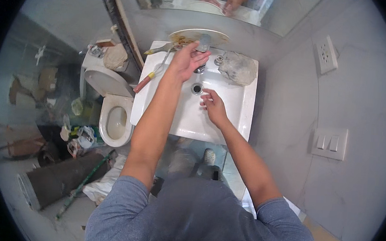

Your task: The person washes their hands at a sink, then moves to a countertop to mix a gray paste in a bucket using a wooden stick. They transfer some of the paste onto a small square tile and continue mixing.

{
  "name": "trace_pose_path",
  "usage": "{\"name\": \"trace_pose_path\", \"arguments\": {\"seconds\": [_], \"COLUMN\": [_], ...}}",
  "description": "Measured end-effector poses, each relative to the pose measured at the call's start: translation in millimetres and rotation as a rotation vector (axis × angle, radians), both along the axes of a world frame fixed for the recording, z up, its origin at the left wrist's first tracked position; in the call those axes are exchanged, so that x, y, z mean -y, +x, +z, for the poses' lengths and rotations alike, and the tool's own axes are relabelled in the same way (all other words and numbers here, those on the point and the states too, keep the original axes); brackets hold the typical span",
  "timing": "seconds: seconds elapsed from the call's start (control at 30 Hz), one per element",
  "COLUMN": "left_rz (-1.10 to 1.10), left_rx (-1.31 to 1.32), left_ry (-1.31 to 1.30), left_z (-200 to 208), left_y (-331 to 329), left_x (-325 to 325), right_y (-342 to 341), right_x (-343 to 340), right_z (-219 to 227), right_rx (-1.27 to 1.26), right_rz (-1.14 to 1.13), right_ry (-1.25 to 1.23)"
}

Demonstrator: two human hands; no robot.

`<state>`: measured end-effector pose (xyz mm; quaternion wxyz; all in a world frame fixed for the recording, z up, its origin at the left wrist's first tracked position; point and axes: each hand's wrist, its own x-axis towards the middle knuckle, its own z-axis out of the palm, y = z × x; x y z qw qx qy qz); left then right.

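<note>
A white rectangular sink [228, 123] is fixed to the grey wall, with a round drain [197, 88] in its basin. My left hand [186, 59] reaches to the chrome tap [203, 44] at the back and rests on its handle. My right hand [213, 106] hovers over the basin just right of the drain, fingers loosely curled and holding nothing. A dirty round plate [199, 35] leans behind the tap. A trowel with a red and yellow handle [147, 78] lies across the sink's left rim. A crumpled clear plastic bag [238, 68] sits on the right back corner.
A white toilet [114, 119] stands left of the sink, with litter and bags beside it. A dark rolled bundle [59, 178] and a green stick lie on the floor. A socket [326, 54] and a switch plate [330, 142] are on the right wall. A mirror [210, 1] hangs above.
</note>
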<state>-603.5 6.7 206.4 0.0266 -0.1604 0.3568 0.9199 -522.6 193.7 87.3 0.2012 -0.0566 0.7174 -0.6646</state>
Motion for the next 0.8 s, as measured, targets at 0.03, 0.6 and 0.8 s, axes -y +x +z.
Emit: {"name": "trace_pose_path", "arguments": {"seconds": [0.03, 0.6, 0.8], "left_rz": [0.029, -0.265, -0.434], "left_rx": [0.051, 0.127, -0.498], "left_ry": [-0.155, -0.655, -1.3], "left_z": [-8, -125, -88], "left_y": [9, 105, 121], "left_x": [1, 21, 5], "right_y": [-9, -25, -59], "right_x": [5, 91, 101], "right_z": [2, -99, -82], "right_rx": [0.059, -0.28, -0.096], "right_rz": [-0.01, 0.094, 0.211], "right_ry": [-0.028, 0.502, 0.8]}}
